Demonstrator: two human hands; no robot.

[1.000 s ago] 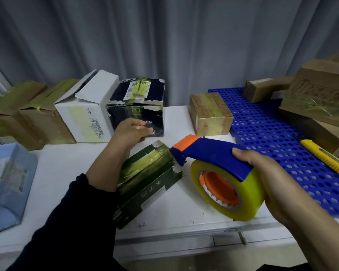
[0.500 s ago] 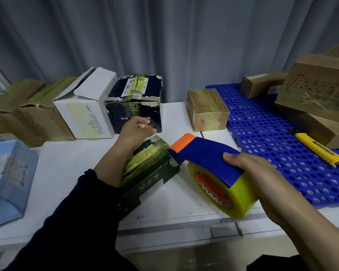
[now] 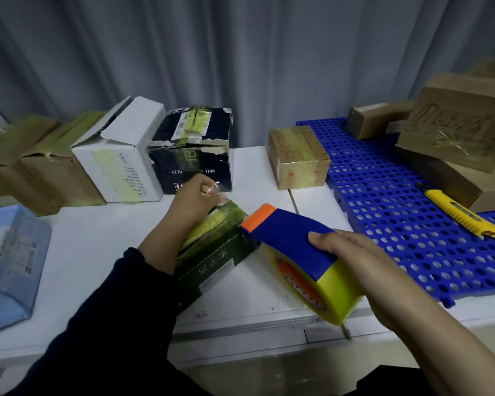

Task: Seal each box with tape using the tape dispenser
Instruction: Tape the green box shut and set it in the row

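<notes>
Green box (image 3: 220, 261): near end is covered by the left forearm (image 3: 157, 252). Left hand (image 3: 196, 200): fingertips are curled out of sight at the box's far end, and what is pinched there cannot be resolved. Tape dispenser (image 3: 292, 238): rear of handle and roll is covered by the right hand (image 3: 363, 270). Black box (image 3: 195, 155): 1 printed line is interrupted by the left hand. White box (image 3: 120, 167): label print is too small to be read. Blue package (image 3: 9, 261): cut by the left edge. Brown boxes (image 3: 457, 130): cut by the right edge.

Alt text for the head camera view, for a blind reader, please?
A right hand grips a blue tape dispenser beside a green box on a white table; the left hand pinches a bit of tape at the box's far end.
</notes>
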